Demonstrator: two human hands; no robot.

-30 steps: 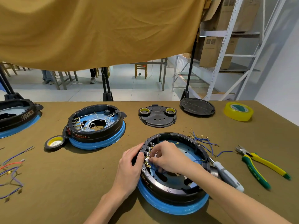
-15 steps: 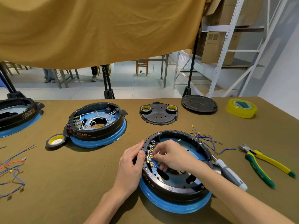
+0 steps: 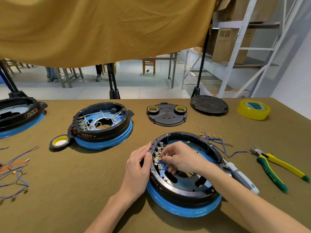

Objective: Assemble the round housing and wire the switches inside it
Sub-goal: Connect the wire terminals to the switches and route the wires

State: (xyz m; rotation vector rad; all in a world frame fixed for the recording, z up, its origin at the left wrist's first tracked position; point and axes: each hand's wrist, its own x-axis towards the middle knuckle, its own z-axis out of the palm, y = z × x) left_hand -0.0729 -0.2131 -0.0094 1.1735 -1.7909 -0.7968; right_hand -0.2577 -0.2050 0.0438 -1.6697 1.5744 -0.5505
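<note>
A round black housing [image 3: 181, 190] on a blue ring lies in front of me. A column of switches [image 3: 157, 153] with brass terminals lines its left inner wall. My left hand [image 3: 138, 167] grips the housing's left rim from outside, thumb over the edge. My right hand [image 3: 180, 157] reaches inside and pinches a thin blue wire [image 3: 164, 167] at the lower switch terminals. Loose blue wires [image 3: 217, 142] with brass lugs lie just right of the housing.
A wired second housing [image 3: 102, 125] sits left of centre, a third [image 3: 18, 113] at far left. Black tape roll [image 3: 59, 142], cover plate [image 3: 166, 115], round lid [image 3: 209, 105], yellow tape [image 3: 253, 109], pliers [image 3: 276, 167], screwdriver [image 3: 240, 177] and coloured wires [image 3: 15, 170] lie around.
My right hand has shifted slightly down the switch column with the blue wire. The view has tilted a little; my left hand keeps its hold on the rim.
</note>
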